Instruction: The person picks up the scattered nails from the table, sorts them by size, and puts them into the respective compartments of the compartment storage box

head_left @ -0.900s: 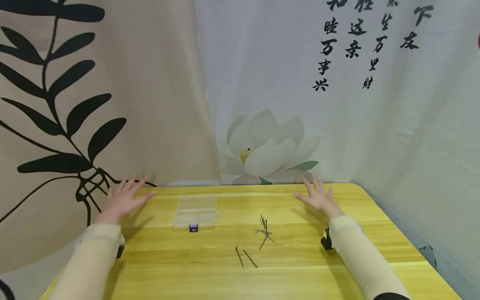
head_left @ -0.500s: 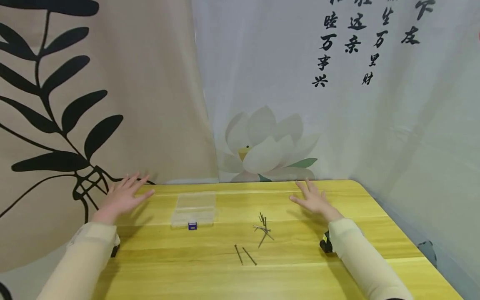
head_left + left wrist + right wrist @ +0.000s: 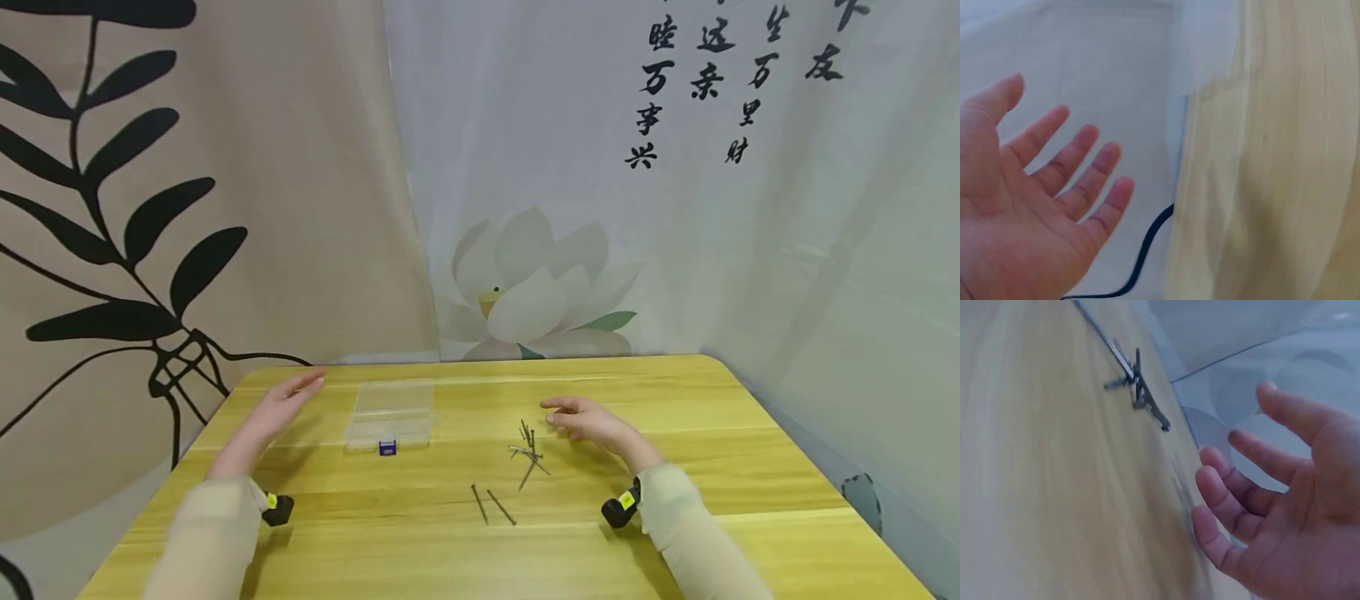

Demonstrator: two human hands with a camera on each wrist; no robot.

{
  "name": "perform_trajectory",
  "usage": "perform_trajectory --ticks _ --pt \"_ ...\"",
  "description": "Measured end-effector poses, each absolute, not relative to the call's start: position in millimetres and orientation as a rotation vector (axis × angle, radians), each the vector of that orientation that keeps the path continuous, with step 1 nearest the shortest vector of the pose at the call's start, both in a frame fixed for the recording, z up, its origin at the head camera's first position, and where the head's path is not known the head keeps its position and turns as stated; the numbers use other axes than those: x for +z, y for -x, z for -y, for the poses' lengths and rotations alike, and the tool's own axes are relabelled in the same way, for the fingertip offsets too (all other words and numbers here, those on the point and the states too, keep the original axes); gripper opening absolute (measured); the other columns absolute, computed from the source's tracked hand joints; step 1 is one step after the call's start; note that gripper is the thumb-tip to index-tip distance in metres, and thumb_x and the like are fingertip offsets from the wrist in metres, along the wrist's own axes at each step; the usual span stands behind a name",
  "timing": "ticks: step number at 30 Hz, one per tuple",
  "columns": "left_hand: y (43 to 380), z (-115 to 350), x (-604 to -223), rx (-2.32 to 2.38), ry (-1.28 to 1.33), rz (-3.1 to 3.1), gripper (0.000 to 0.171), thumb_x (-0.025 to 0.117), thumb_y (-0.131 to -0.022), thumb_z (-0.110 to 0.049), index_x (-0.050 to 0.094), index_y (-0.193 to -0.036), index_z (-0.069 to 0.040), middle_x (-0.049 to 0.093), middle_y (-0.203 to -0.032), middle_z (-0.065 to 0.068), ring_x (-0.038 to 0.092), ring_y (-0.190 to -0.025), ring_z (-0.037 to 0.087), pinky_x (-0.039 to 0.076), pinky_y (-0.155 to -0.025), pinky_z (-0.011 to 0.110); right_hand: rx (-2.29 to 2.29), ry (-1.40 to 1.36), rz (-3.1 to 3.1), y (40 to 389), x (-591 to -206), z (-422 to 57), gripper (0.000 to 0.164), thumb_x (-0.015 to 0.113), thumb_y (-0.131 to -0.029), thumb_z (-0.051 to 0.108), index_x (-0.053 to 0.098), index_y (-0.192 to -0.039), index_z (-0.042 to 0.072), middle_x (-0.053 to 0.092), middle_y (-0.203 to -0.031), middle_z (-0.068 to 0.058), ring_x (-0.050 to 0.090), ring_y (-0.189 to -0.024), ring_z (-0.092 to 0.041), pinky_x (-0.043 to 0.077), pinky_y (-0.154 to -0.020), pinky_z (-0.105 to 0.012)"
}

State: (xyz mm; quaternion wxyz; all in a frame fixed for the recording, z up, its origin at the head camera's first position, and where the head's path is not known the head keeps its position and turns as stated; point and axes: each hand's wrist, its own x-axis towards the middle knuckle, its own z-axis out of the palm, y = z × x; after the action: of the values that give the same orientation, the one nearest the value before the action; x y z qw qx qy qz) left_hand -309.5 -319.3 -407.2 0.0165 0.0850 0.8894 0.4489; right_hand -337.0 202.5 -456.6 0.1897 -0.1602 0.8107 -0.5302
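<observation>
Several nails [image 3: 532, 455] lie in a loose, crossing pile on the table, also visible as dark nails [image 3: 1137, 379] in the right wrist view. Nearer the front edge are two separate nails [image 3: 501, 507]. A clear plastic box [image 3: 392, 414] with a small purple piece [image 3: 387, 447] on its front side rests left of the pile. My right hand [image 3: 588, 419] hovers just right of the pile, fingers loosely bent, holding nothing. Left of the box, my left hand [image 3: 279, 410] is above the table; the left wrist view shows that hand [image 3: 1041, 206] with fingers spread and palm bare.
The wooden table [image 3: 360, 542] has its back edge against a printed curtain [image 3: 322, 208]. Black camera mounts [image 3: 277, 509] sit at the wrists. A dark cord-like line [image 3: 1141, 256] shows beyond the table edge in the left wrist view.
Both hands have come in from spread-out poses; the right moved left and down toward the nail pile, the left turned with its fingers drawn together in the head view. Box and nails stay put.
</observation>
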Motion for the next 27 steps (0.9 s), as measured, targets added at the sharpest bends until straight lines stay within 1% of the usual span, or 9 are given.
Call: perform_trajectory --ticks 3,7,10,14,17,19,21,24,27 --pt "307 317 -417 1.491 -0.255 -2.699 0.067 0.038 -0.103 -0.047 0.026 -0.153 -0.003 0.031 -0.148 0.03 0.035 -0.13 0.047 0.035 -0.098 0.06 -1.601 0.44 -2.211 336 -463 -199 0.05 0.056 -0.099 0.022 0.045 -0.142 -0.002 0.055 -0.124 -0.025 0.057 -0.093 -0.026 0.048 -0.076 -0.034" --pt "304 313 -435 1.635 -0.159 -2.605 0.068 0.039 -0.103 -0.048 0.026 -0.153 -0.004 0.035 -0.146 0.029 0.042 -0.126 0.043 0.039 -0.096 0.053 -1.729 0.436 -2.136 335 -473 -196 0.049 0.057 -0.098 0.018 0.045 -0.14 -0.006 0.06 -0.113 -0.021 0.057 -0.082 -0.018 0.047 -0.069 -0.026" --pt "300 306 -448 1.705 -0.077 -2.515 0.068 0.041 -0.103 -0.046 0.026 -0.152 -0.003 0.036 -0.146 0.028 0.042 -0.126 0.042 0.039 -0.095 0.049 -1.757 0.435 -2.124 334 -479 -195 0.048 0.06 -0.097 0.017 0.048 -0.137 -0.007 0.062 -0.106 -0.013 0.056 -0.08 -0.017 0.044 -0.069 -0.025" --pt "296 301 -461 1.709 -0.031 -2.464 0.065 0.043 -0.103 -0.042 0.028 -0.151 -0.001 0.04 -0.144 0.027 0.048 -0.121 0.037 0.041 -0.092 0.041 -1.732 0.498 -2.152 330 -484 -195 0.044 0.061 -0.096 0.015 0.052 -0.133 -0.007 0.063 -0.105 -0.013 0.055 -0.081 -0.018 0.042 -0.07 -0.027" --pt "294 301 -466 1.693 -0.018 -2.468 0.064 0.045 -0.103 -0.041 0.029 -0.151 -0.002 0.043 -0.142 0.026 0.05 -0.116 0.032 0.041 -0.088 0.037 -1.713 0.561 -2.155 329 -489 -195 0.039 0.062 -0.095 0.011 0.056 -0.129 -0.008 0.063 -0.103 -0.013 0.056 -0.084 -0.018 0.044 -0.073 -0.028" --pt "293 301 -467 1.664 -0.021 -2.486 0.063 0.047 -0.102 -0.04 0.03 -0.151 -0.002 0.045 -0.141 0.025 0.05 -0.115 0.031 0.04 -0.088 0.038 -1.682 0.592 -2.174 328 -491 -195 0.036 0.065 -0.093 0.009 0.059 -0.125 -0.006 0.062 -0.1 -0.01 0.055 -0.087 -0.018 0.045 -0.074 -0.029" --pt "292 301 -468 1.636 -0.038 -2.498 0.063 0.048 -0.102 -0.038 0.03 -0.151 -0.002 0.046 -0.139 0.026 0.049 -0.115 0.033 0.038 -0.09 0.042 -1.639 0.618 -2.211 327 -492 -194 0.034 0.067 -0.091 0.009 0.063 -0.122 -0.005 0.062 -0.099 -0.009 0.054 -0.09 -0.017 0.046 -0.076 -0.029" --pt "294 299 -470 1.608 -0.069 -2.5 0.063 0.049 -0.102 -0.037 0.029 -0.151 -0.002 0.045 -0.138 0.027 0.046 -0.118 0.036 0.034 -0.097 0.051 -1.571 0.649 -2.263 325 -490 -194 0.031 0.069 -0.09 0.009 0.066 -0.118 -0.003 0.064 -0.103 -0.011 0.055 -0.093 -0.017 0.046 -0.078 -0.028" --pt "297 295 -472 1.608 -0.089 -2.471 0.063 0.049 -0.102 -0.036 0.028 -0.152 -0.004 0.041 -0.142 0.027 0.041 -0.123 0.039 0.025 -0.103 0.06 -1.514 0.655 -2.292 323 -487 -194 0.028 0.07 -0.088 0.007 0.068 -0.115 -0.001 0.065 -0.107 -0.013 0.056 -0.093 -0.017 0.047 -0.08 -0.028"
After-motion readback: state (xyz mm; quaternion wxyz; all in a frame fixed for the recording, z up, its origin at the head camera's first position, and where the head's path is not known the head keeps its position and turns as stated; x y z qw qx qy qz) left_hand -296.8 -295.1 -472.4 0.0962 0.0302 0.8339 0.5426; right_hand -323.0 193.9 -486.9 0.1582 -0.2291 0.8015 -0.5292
